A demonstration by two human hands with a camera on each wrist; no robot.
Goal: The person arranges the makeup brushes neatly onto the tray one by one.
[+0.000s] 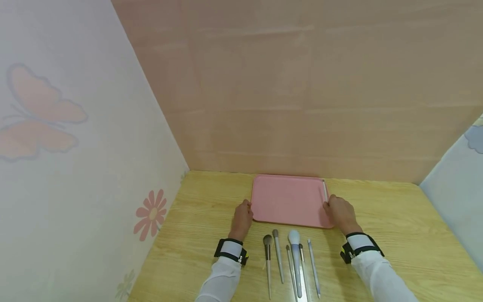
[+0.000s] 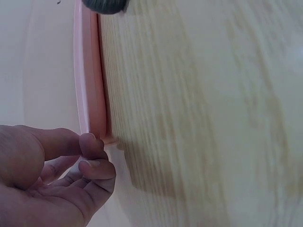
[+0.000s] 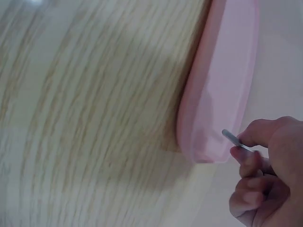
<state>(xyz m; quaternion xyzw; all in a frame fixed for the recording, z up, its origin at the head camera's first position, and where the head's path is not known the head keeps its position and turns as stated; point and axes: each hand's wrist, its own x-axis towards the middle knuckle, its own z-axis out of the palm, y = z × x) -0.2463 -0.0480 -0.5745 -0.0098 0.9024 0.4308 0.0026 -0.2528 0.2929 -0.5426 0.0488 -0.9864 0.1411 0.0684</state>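
Note:
A pink rectangular tray (image 1: 288,200) lies on the table near the back wall. My left hand (image 1: 242,218) pinches its left edge near the front corner; the left wrist view shows thumb and index finger (image 2: 87,142) at the tray corner (image 2: 97,120). At the tray's right side, my right hand (image 1: 341,213) holds a slim, pale makeup brush (image 1: 325,191), which lines up with the right rim. In the right wrist view, thumb and index finger pinch its thin handle (image 3: 230,137), whose end shows over the tray (image 3: 215,104). The other fingers are curled.
Several makeup brushes lie in a loose row in front of the tray, among them a dark-headed one (image 1: 268,256), a large white-headed one (image 1: 295,260) and a slim pale one (image 1: 314,268). A brown covering (image 1: 302,92) hangs behind the wooden table (image 1: 392,226).

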